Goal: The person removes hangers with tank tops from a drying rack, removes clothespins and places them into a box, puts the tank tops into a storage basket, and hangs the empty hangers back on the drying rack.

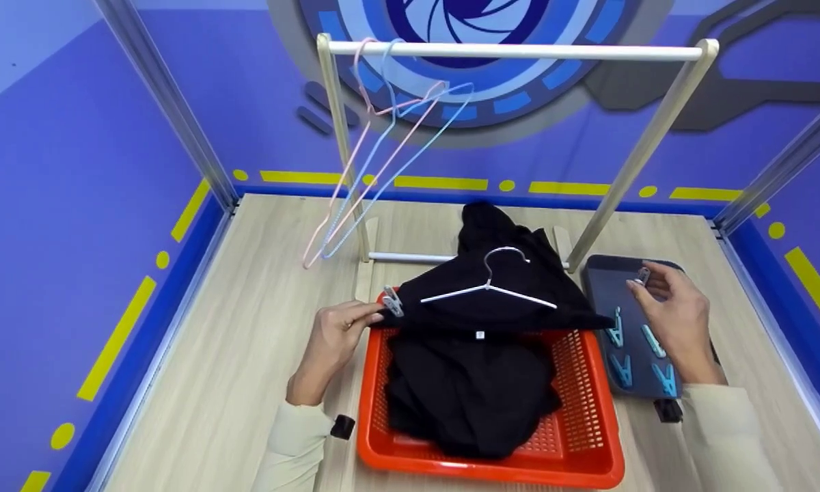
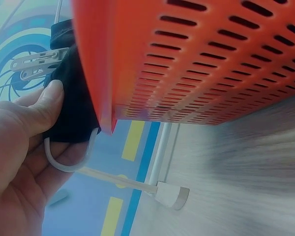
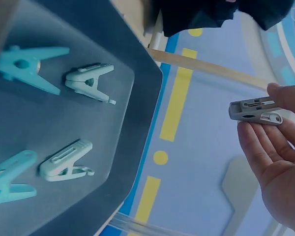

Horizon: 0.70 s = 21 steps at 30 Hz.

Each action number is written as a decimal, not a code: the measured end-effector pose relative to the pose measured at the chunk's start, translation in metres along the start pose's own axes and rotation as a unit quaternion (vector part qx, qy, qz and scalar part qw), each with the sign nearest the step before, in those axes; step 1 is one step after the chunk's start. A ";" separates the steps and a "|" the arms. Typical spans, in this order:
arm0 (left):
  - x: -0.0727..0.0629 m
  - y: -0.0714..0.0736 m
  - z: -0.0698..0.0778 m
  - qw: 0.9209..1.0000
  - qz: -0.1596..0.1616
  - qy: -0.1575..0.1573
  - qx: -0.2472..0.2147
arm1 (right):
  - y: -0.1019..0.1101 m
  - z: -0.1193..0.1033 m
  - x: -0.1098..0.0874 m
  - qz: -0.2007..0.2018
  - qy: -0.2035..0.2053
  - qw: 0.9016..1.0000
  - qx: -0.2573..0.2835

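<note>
A black garment (image 1: 444, 275) lies over the back rim of the red basket (image 1: 613, 437), and a white wire hanger (image 1: 488, 286) rests on it with the hook toward the back. My left hand (image 1: 331, 338) pinches the left end of the garment's edge between thumb and fingers. Just above those fingertips, a grey clothespin (image 2: 42, 61) is clipped on the cloth. A pale loop (image 2: 69, 167) shows below the cloth in the left wrist view. My right hand (image 1: 680, 318) holds another grey clothespin (image 3: 255, 110) between thumb and fingers, raised over the dark tray (image 1: 605, 273).
Several teal and pale green clothespins (image 1: 622, 370) lie in the tray. More black cloth (image 1: 471, 396) fills the basket. Behind stands a rack with a white bar (image 1: 519, 50), where a pink hanger (image 1: 347, 164) and a blue hanger (image 1: 420, 157) hang at the left.
</note>
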<state>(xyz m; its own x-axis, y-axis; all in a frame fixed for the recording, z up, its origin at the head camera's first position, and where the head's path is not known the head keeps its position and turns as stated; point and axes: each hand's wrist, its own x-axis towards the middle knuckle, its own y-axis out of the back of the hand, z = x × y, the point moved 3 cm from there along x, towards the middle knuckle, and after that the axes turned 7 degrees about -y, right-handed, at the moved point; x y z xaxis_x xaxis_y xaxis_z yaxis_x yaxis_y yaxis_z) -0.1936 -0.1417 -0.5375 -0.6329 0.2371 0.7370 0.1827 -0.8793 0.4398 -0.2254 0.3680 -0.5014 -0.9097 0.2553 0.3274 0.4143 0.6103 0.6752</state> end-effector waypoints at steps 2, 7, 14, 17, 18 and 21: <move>0.000 0.000 -0.001 1.000 0.003 -0.002 -0.002 | -0.004 0.001 0.008 -0.013 -0.001 1.000 0.004; 0.000 0.000 0.000 1.000 0.009 -0.005 -0.007 | -0.019 0.004 0.025 -0.048 0.000 0.999 -0.012; 0.000 0.000 0.001 1.000 0.004 0.000 -0.010 | -0.036 0.011 0.042 -0.101 -0.022 0.994 -0.037; 0.000 0.000 0.001 1.000 0.000 0.003 -0.007 | -0.042 0.017 0.047 -0.121 -0.038 0.991 -0.044; 0.000 0.000 0.001 1.000 -0.001 0.004 -0.008 | -0.044 0.019 0.048 -0.128 -0.043 0.990 -0.047; 0.000 0.001 0.001 1.000 -0.003 0.005 -0.009 | -0.050 0.026 0.052 -0.140 -0.054 0.987 -0.054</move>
<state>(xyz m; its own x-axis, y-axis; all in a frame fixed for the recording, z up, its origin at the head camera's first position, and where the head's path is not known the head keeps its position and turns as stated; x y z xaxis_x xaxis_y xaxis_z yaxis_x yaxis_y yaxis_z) -0.1927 -0.1423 -0.5370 -0.6419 0.2381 0.7289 0.1650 -0.8854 0.4346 -0.2936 0.3701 -0.5350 -0.9842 0.1701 0.0494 0.1414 0.5871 0.7971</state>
